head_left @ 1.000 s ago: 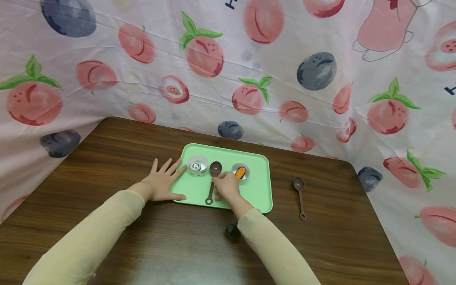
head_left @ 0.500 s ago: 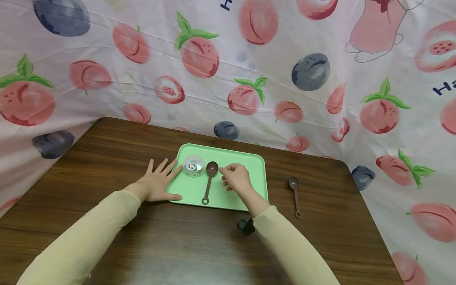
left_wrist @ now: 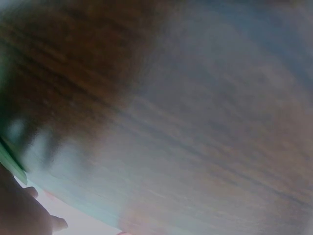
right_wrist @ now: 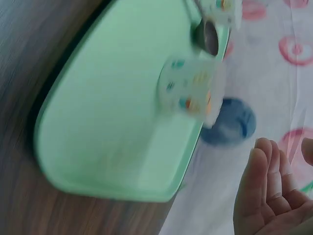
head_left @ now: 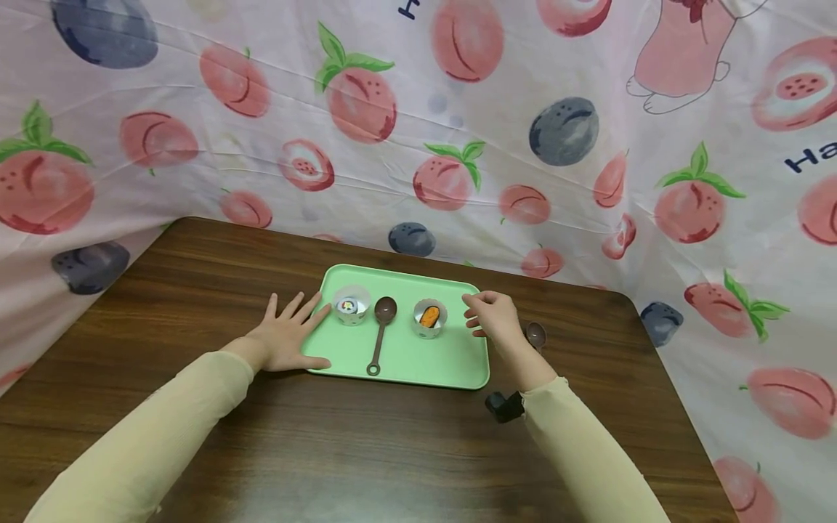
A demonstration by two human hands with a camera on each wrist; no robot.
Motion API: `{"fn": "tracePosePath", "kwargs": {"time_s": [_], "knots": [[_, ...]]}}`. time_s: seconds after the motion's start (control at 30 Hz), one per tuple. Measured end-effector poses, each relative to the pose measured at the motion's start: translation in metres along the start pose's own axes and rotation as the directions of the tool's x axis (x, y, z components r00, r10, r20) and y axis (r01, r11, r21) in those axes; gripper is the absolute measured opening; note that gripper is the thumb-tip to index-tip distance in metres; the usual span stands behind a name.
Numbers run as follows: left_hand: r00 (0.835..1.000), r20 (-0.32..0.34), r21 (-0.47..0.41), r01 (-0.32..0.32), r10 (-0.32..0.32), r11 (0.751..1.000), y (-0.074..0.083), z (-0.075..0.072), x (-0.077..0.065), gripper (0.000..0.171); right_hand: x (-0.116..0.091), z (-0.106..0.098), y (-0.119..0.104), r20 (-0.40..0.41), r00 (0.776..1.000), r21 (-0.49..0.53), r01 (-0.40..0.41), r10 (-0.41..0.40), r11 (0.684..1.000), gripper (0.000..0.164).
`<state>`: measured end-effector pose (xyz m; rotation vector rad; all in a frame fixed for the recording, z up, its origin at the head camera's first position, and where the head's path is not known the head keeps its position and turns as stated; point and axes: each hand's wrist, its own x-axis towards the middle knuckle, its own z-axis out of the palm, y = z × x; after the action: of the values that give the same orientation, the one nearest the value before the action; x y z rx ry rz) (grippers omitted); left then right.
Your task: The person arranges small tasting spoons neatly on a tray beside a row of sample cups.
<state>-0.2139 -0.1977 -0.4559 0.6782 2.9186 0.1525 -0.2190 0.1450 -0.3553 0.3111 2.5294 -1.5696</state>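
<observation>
The left hand [head_left: 283, 338] lies with fingers spread at the left edge of the green tray [head_left: 451, 359], its fingertips and thumb at the rim. The right hand [head_left: 495, 319] is over the tray's right end, fingers loosely bent with nothing between them; the right wrist view shows the palm bare. A brown measuring spoon [head_left: 386, 310] lies on the tray between two small paper cups. In the left cup [head_left: 351, 319] sits a round white piece with a coloured centre. The right cup [head_left: 428, 334] holds an orange oval piece.
Another brown measuring spoon [head_left: 536, 334] lies on the wooden table [head_left: 366, 450] right of the tray, its handle hidden by the right arm. A peach-print cloth [head_left: 392, 181] hangs behind the table. The left wrist view is mostly blurred tabletop.
The right hand has moved right, from beside the tray's spoon, past the right cup, to the tray's right end. The right cup, hidden half a second ago, shows again. The left hand stays put.
</observation>
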Motion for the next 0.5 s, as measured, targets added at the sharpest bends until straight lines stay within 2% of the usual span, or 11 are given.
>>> {"fn": "tracePosePath", "kwargs": {"time_s": [0.27, 0.5], "knots": [[1.0, 0.004, 0.011, -0.003, 0.003, 1.0, -0.002, 0.001, 0.0, 0.103, 0.008, -0.035, 0.023, -0.068, 0.998, -0.033, -0.018, 0.016, 0.999, 0.032], [1.0, 0.013, 0.015, 0.004, -0.004, 1.0, -0.002, 0.001, 0.0, 0.104, 0.011, -0.062, 0.042, -0.093, 0.992, -0.079, -0.088, 0.08, 0.993, 0.033]]}}
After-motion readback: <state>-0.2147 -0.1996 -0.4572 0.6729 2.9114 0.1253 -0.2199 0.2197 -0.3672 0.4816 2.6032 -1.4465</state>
